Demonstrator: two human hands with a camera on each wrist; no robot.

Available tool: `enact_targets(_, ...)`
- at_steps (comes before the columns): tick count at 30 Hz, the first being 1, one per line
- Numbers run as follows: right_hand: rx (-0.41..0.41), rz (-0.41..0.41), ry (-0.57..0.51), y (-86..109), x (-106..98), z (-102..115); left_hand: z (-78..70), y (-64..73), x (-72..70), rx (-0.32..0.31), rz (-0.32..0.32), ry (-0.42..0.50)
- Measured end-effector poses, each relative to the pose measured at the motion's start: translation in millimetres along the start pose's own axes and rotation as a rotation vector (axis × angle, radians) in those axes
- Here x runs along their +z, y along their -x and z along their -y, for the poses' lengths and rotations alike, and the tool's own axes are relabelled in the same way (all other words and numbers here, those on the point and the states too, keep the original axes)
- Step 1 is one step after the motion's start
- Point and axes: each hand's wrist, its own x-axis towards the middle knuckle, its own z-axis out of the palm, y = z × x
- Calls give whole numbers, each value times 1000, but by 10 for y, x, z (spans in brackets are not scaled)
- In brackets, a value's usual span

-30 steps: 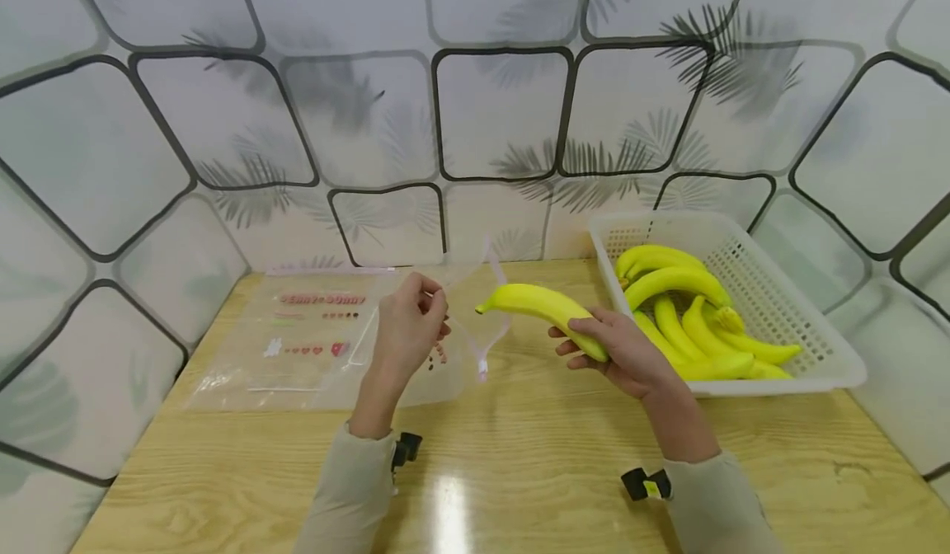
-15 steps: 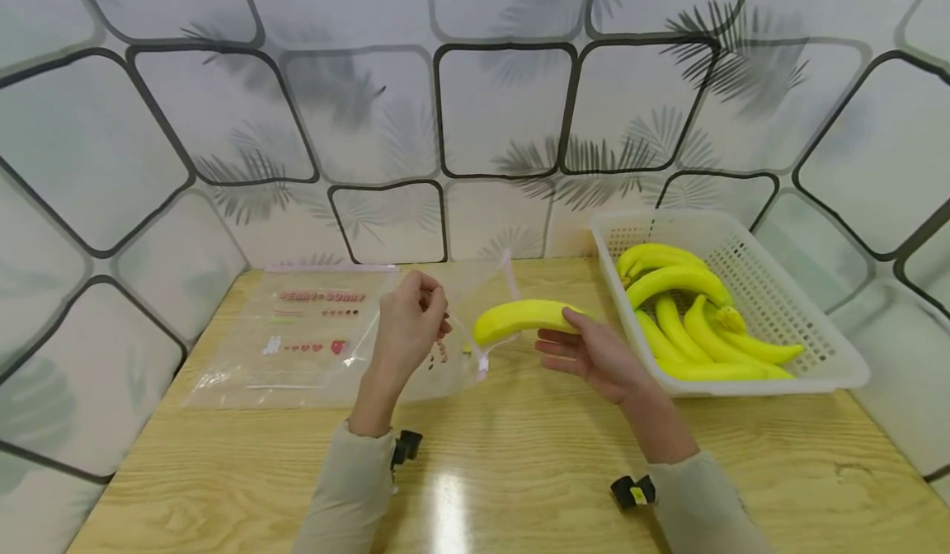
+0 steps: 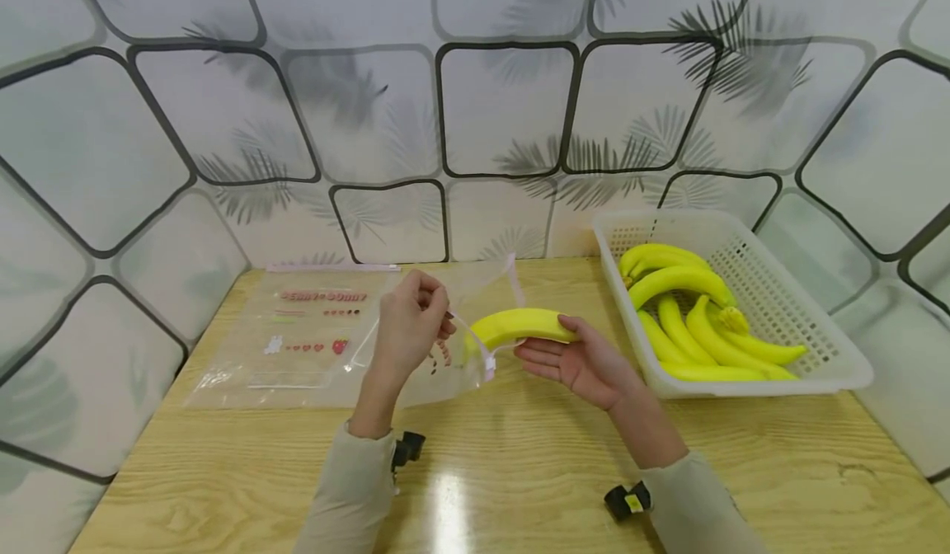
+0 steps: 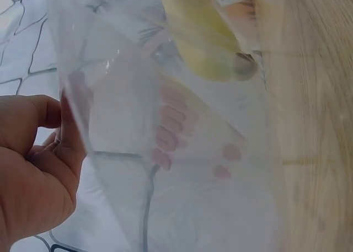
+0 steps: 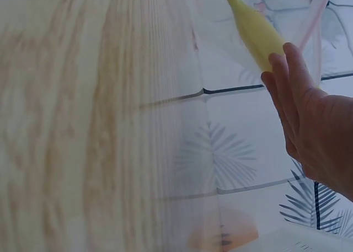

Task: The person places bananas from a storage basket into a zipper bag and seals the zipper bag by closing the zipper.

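Note:
My left hand (image 3: 406,330) pinches the upper edge of a clear zip bag (image 3: 463,290), holding its mouth apart on the right side. A yellow banana (image 3: 519,323) reaches through that mouth, its left end inside the bag and its right end outside. My right hand (image 3: 594,364) grips the outer end, thumb on top and fingers beneath. Through the film in the left wrist view, the banana's dark-tipped end (image 4: 204,42) shows. A pink slider (image 3: 489,364) sits at the near corner of the bag's mouth.
A white perforated basket (image 3: 801,298) with several bananas (image 3: 683,286) stands at the right of the wooden table (image 3: 534,471). Another clear printed bag (image 3: 245,373) lies flat at the left. Patterned fabric walls (image 3: 505,109) enclose the back and sides.
My right hand has moved left and turned palm up, bringing the banana from outside into the bag's mouth. My left hand has stayed at the bag's edge.

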Motion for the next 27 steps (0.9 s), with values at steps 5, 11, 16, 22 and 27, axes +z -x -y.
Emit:
enact_targets(5,9,40,-93,7,-15,1,20,-11,-47,-86,28,97)
enact_targets(11,-1,10,-112,8,-15,3,75,-36,-89,-137,70,148)
enact_targets(16,-3,-15,-120,-1,-33,-3,100,-45,-102,-156,85,162)
enact_targets(22,-5,-58,-105,-14,-29,-11,117,-48,-116,-163,84,171)
enact_targets(27,-5,-76,-99,-21,-27,-9,118,-49,-100,-134,84,169)
